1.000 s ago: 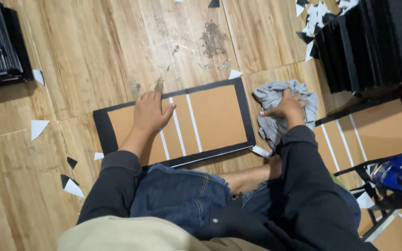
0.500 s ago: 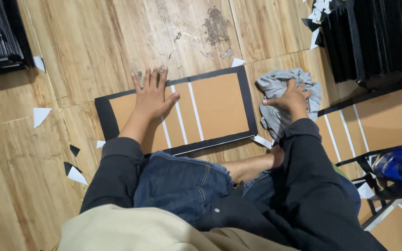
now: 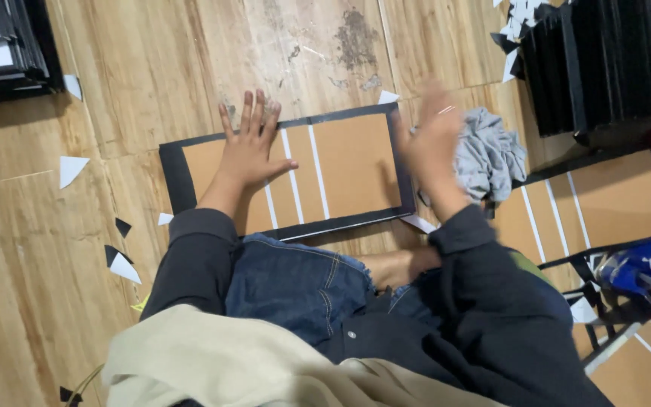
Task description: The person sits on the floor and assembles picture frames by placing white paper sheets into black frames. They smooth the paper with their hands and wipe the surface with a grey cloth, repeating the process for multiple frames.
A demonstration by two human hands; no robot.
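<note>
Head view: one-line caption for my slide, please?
Left hand pressed flat on a black-bordered brown board; right hand blurred beside a grey cloth.

My left hand (image 3: 250, 147) lies flat, fingers spread, on the brown board with a black border (image 3: 356, 162), which rests on the wooden floor (image 3: 152, 68). Just to the right of that palm run two thin white strips (image 3: 301, 177) across the brown face. My right hand (image 3: 432, 147) is blurred, lifted above the board's right edge, palm open and holding nothing. Right beside it sits a crumpled grey cloth (image 3: 491, 154). Beyond the cloth, further right, stands a stack of black boards (image 3: 604, 64). Well left of my left hand, white paper scraps (image 3: 69, 169) lie scattered.
</note>
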